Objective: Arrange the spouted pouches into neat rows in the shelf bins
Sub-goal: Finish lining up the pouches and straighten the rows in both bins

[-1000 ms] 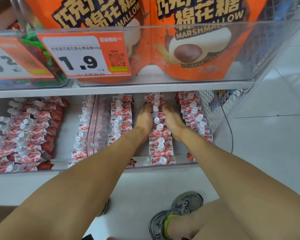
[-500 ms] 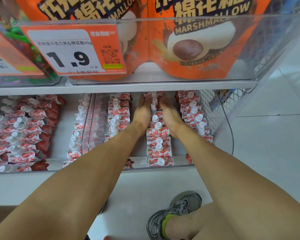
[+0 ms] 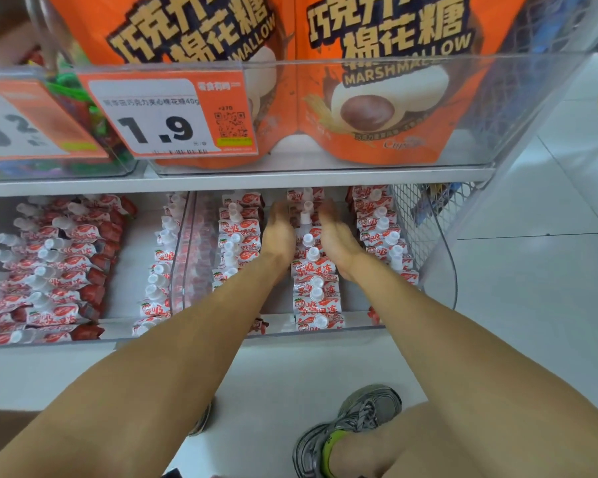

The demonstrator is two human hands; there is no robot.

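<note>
Deep in the pouch bin

Both hands reach far into the clear bin (image 3: pixel 359 331) on the low shelf. Left hand (image 3: pixel 279 236) and right hand (image 3: pixel 337 238) lie flat and open, one on each side of the middle row of pouches (image 3: pixel 316 291) (red and white, with white caps). They press its sides and grab nothing. More pouches (image 3: pixel 237 236) stand in rows beside it. Orange marshmallow bags (image 3: pixel 377 81) sit on the shelf above.
</note>
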